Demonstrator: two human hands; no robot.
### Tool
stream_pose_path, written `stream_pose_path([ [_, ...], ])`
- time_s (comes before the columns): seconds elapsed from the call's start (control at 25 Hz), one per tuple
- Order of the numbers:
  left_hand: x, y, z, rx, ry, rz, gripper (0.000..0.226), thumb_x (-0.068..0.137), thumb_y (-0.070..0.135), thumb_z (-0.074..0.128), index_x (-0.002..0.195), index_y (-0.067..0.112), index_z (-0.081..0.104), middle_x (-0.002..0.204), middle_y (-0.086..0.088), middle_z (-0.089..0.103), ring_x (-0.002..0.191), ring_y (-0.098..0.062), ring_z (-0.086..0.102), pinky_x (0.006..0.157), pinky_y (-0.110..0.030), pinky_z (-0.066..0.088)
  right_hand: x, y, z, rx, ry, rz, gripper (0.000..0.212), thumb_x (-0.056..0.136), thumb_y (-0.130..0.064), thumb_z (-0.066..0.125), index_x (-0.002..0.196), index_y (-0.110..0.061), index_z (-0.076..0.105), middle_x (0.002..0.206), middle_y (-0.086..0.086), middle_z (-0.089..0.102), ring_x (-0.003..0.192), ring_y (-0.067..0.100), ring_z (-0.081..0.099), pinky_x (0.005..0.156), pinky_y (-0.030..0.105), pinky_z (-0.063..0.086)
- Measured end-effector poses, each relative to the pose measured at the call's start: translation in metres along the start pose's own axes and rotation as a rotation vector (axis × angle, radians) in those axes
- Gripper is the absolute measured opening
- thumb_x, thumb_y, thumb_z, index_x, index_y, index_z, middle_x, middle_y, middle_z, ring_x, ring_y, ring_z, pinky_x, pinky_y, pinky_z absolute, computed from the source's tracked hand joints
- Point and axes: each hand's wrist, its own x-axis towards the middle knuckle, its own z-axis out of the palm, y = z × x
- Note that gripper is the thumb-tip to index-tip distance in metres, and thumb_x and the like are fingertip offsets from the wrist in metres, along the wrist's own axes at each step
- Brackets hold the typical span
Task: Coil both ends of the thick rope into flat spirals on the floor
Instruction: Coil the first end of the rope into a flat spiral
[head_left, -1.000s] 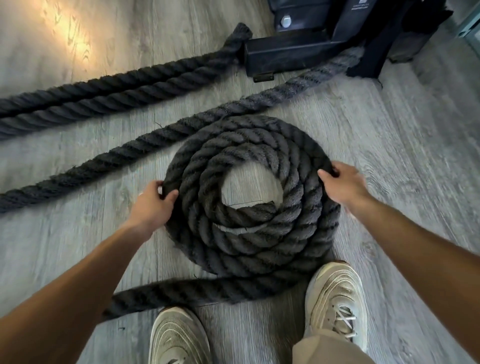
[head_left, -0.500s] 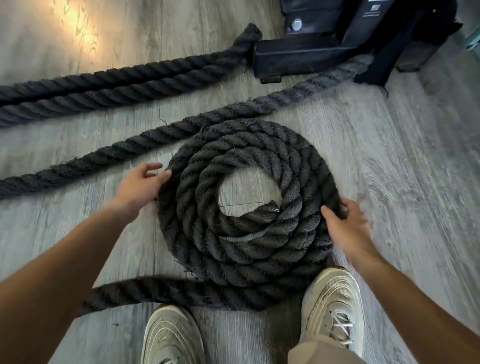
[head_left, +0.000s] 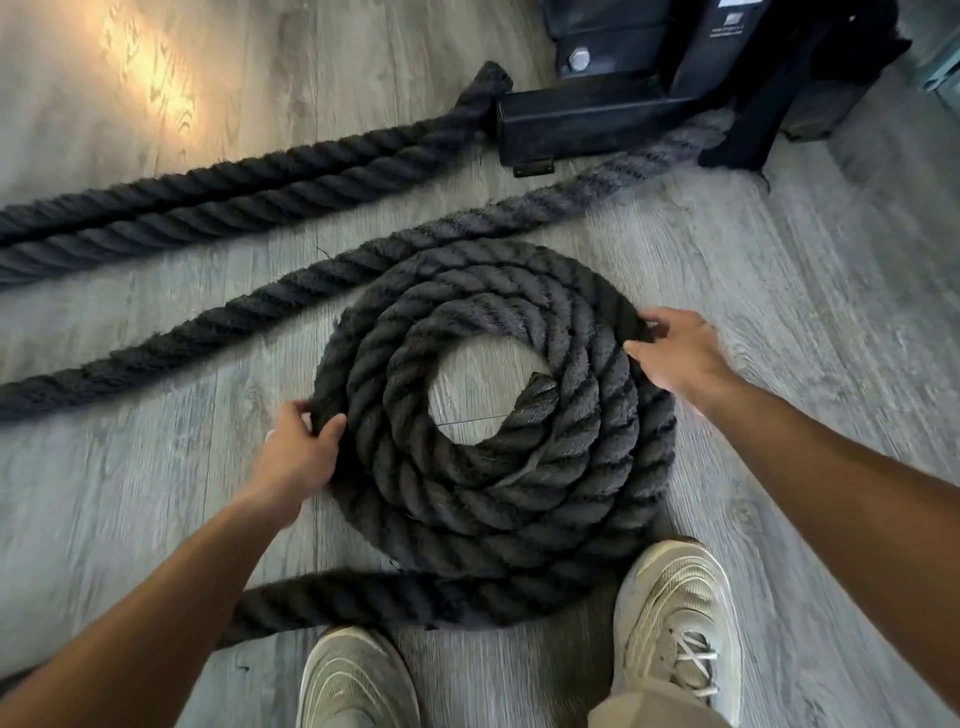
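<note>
Two pale shoes (head_left: 675, 631) stand nearest on the grey plank floor (head_left: 831, 338), just before a loose run of rope (head_left: 363, 597) feeding into the flat spiral (head_left: 493, 499). The left hand (head_left: 298, 457) grips the spiral's outer turn at its left edge, thumb over the top, while the right hand (head_left: 680, 353) holds the outer turn at the far right, fingers curled on it. Farther off, more rope lengths (head_left: 249, 192) stretch left from a black machine base (head_left: 623, 104).

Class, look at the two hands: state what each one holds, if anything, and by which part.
The left hand grips the rope coil by its outermost turn on the left edge. The right hand grips that outer turn at the upper right edge.
</note>
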Motion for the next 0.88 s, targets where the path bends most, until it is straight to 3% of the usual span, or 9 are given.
stream_pose_path([
  [0.12, -0.019, -0.017, 0.0, -0.164, -0.031, -0.086, 0.042, 0.093, 0.04, 0.069, 0.126, 0.025, 0.047, 0.107, -0.004, 0.068, 0.087, -0.018, 0.067, 0.063, -0.036, 0.055, 0.004, -0.007, 0.007, -0.017, 0.041, -0.081, 0.041, 0.094, -0.029, 0.069, 0.135, -0.027, 0.063, 0.125, 0.002, 0.067, 0.096, 0.016, 0.062, 0.085, 0.026, 0.051],
  [0.24, -0.002, -0.008, -0.011, -0.225, -0.047, -0.102, 0.048, 0.084, 0.042, 0.078, 0.123, 0.028, 0.051, 0.101, -0.001, 0.069, 0.085, -0.018, 0.071, 0.062, -0.034, 0.055, -0.023, 0.016, 0.013, 0.003, 0.142, 0.028, 0.043, 0.092, -0.047, 0.063, 0.132, -0.034, 0.059, 0.116, -0.003, 0.069, 0.078, 0.007, 0.061, 0.065, 0.019, 0.047],
  [0.36, 0.033, 0.019, -0.022, -0.228, -0.079, 0.014, 0.05, 0.086, 0.039, 0.077, 0.13, 0.03, 0.055, 0.107, 0.001, 0.068, 0.089, -0.018, 0.069, 0.075, -0.037, 0.056, -0.068, 0.053, 0.019, 0.059, 0.108, 0.103, 0.049, 0.091, -0.054, 0.06, 0.135, -0.036, 0.052, 0.112, -0.006, 0.067, 0.084, 0.012, 0.064, 0.068, 0.024, 0.05],
  [0.48, 0.058, 0.051, -0.022, -0.139, -0.156, 0.094, 0.037, 0.092, 0.036, 0.072, 0.127, 0.035, 0.06, 0.106, 0.008, 0.07, 0.083, -0.01, 0.068, 0.062, -0.029, 0.051, -0.096, 0.075, 0.021, 0.033, 0.084, 0.154, 0.047, 0.091, -0.059, 0.058, 0.128, -0.03, 0.057, 0.095, -0.01, 0.068, 0.077, 0.012, 0.065, 0.06, 0.023, 0.046],
  [0.6, 0.068, 0.055, -0.015, -0.042, -0.155, 0.126, 0.028, 0.095, 0.034, 0.067, 0.123, 0.034, 0.062, 0.109, 0.0, 0.071, 0.089, -0.018, 0.068, 0.076, -0.035, 0.057, -0.088, 0.077, 0.022, -0.028, 0.041, 0.129, 0.04, 0.096, -0.052, 0.056, 0.122, -0.022, 0.059, 0.106, 0.003, 0.067, 0.091, 0.025, 0.064, 0.07, 0.032, 0.047],
  [0.72, 0.065, 0.042, -0.014, 0.036, -0.124, 0.079, 0.037, 0.098, 0.038, 0.06, 0.133, 0.028, 0.054, 0.112, -0.009, 0.069, 0.098, -0.031, 0.068, 0.091, -0.051, 0.057, -0.061, 0.065, 0.019, -0.12, 0.036, 0.048, 0.04, 0.099, -0.049, 0.051, 0.122, -0.017, 0.059, 0.114, 0.011, 0.062, 0.099, 0.032, 0.062, 0.077, 0.036, 0.051],
  [0.8, 0.049, 0.026, -0.016, -0.03, -0.108, 0.012, 0.041, 0.098, 0.039, 0.061, 0.135, 0.027, 0.05, 0.115, -0.011, 0.069, 0.097, -0.03, 0.07, 0.085, -0.051, 0.059, -0.035, 0.049, 0.013, -0.178, 0.033, 0.023, 0.049, 0.1, -0.049, 0.05, 0.136, -0.016, 0.055, 0.127, 0.014, 0.059, 0.114, 0.037, 0.059, 0.084, 0.037, 0.052],
  [0.88, 0.022, 0.006, -0.011, -0.166, -0.109, -0.071, 0.04, 0.097, 0.038, 0.064, 0.133, 0.027, 0.049, 0.118, -0.011, 0.068, 0.095, -0.027, 0.071, 0.073, -0.045, 0.062, -0.008, 0.027, 0.007, -0.161, 0.038, 0.002, 0.046, 0.099, -0.047, 0.055, 0.136, -0.02, 0.058, 0.128, 0.013, 0.063, 0.114, 0.035, 0.06, 0.082, 0.034, 0.05],
])
